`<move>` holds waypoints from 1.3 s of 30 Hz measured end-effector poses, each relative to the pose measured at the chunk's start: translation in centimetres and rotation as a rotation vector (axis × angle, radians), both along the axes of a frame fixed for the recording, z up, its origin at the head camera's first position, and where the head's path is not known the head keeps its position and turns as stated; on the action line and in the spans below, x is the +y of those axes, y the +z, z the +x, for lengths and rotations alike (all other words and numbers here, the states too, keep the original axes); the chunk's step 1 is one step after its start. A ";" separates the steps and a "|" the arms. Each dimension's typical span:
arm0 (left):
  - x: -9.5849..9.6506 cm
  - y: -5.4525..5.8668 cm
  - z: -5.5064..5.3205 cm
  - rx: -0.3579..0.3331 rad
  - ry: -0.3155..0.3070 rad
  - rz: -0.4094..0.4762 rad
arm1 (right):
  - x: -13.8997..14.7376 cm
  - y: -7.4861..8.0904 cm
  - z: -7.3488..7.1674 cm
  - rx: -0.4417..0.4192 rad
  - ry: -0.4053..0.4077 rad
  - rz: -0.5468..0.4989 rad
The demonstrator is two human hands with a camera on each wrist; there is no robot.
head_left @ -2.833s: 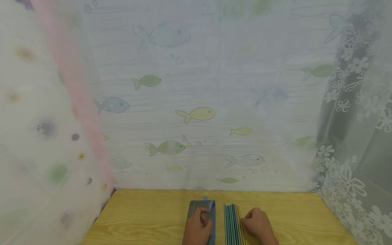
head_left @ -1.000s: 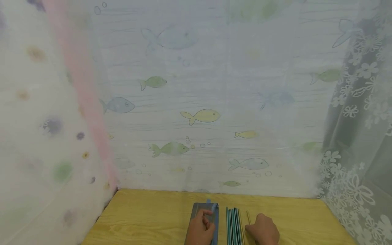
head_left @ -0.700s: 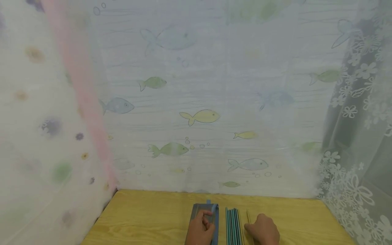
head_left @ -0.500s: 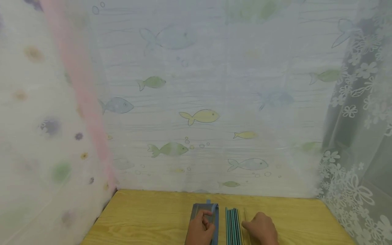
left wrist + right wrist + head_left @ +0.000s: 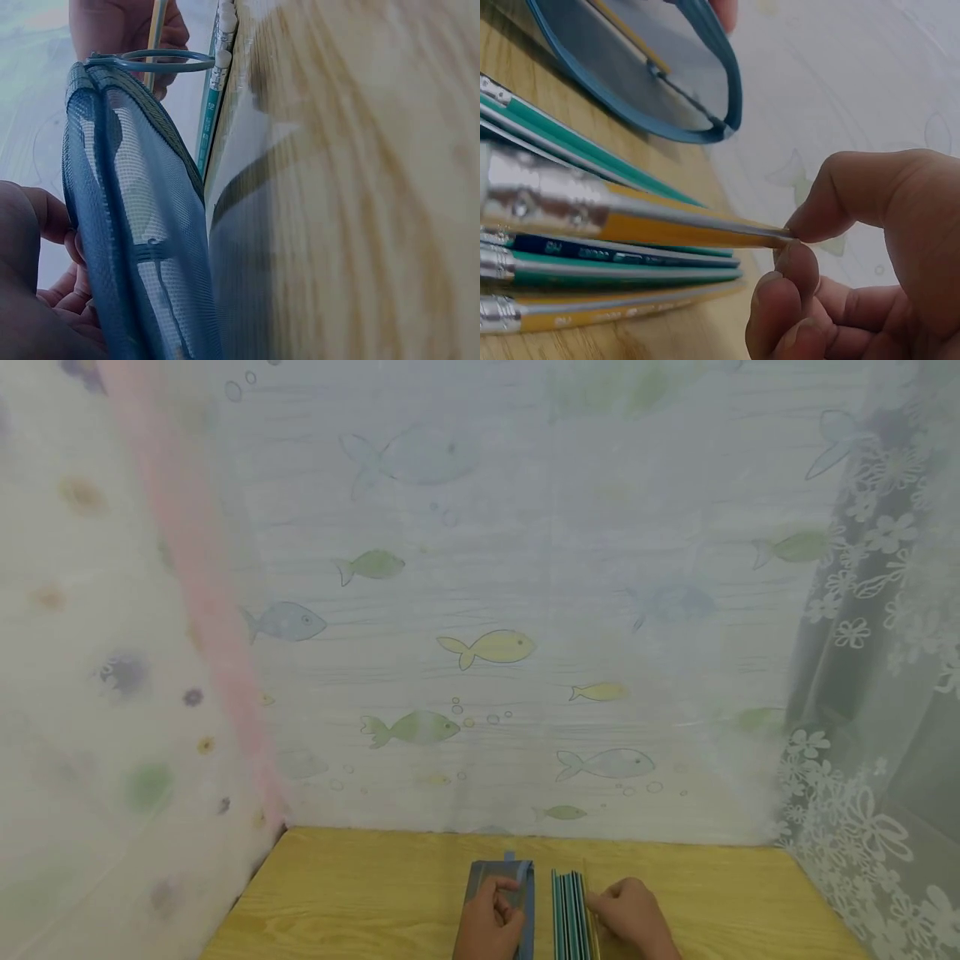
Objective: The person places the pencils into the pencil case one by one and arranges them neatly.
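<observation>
My left hand (image 5: 491,920) grips the edge of a blue mesh pencil case (image 5: 142,210), its fingers curled at the case's side. The case's mouth gapes toward the right wrist view, where a yellow strip shows inside. My right hand (image 5: 855,247) pinches the tip end of a yellow pencil (image 5: 675,223) between thumb and fingers. The pencil's metal ferrule is near that camera. Just beneath it lies a row of pencils (image 5: 567,910), mostly green, with a dark blue pencil (image 5: 570,247) and another yellow pencil (image 5: 622,307) among them.
The wood-grain table (image 5: 360,893) carries the case and pencils side by side. Behind it stands a pale fish-print curtain (image 5: 480,568). A white flowered lace curtain (image 5: 870,810) hangs at the right, and a spotted cloth (image 5: 112,693) at the left.
My right hand moved right from the row's edge with a yellow pencil, then came back left, so the pencil now overlaps the row's right side. The left hand stays on the case.
</observation>
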State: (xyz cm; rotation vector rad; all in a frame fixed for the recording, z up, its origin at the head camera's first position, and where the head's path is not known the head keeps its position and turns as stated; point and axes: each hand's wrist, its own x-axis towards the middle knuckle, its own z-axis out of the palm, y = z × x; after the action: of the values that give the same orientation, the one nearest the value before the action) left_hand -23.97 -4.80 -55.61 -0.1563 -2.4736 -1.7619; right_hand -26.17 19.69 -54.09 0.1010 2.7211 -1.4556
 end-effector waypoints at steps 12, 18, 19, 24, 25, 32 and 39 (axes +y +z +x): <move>0.1 -0.1 -0.4 -0.003 -0.001 0.004 | -1.8 0.6 -0.2 -0.061 0.079 -0.094; 0.2 -0.2 -0.8 -0.012 -0.013 0.007 | -2.8 0.9 0.0 -0.049 0.132 -0.123; 0.3 -0.3 -0.9 -0.013 -0.014 0.010 | -2.9 0.9 -0.1 -0.053 0.136 -0.127; 0.5 -0.5 -1.1 -0.009 -0.003 0.011 | -3.4 0.9 -0.4 -0.060 0.150 -0.136; 0.5 -0.5 -1.2 -0.006 0.000 0.008 | -3.5 0.9 -0.5 -0.059 0.151 -0.133; 0.6 -0.6 -1.4 -0.005 -0.005 0.013 | -4.8 0.7 -0.8 -0.071 0.148 -0.177; 0.7 -0.3 -1.3 -0.038 -0.018 0.050 | -5.9 0.7 -0.9 -0.139 0.115 -0.241</move>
State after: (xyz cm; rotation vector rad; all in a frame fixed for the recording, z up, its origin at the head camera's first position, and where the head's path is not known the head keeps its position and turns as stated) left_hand -25.31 -4.07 -55.95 -0.1429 -2.4584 -1.8488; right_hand -27.11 13.75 -53.38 0.0339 2.3819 -1.6603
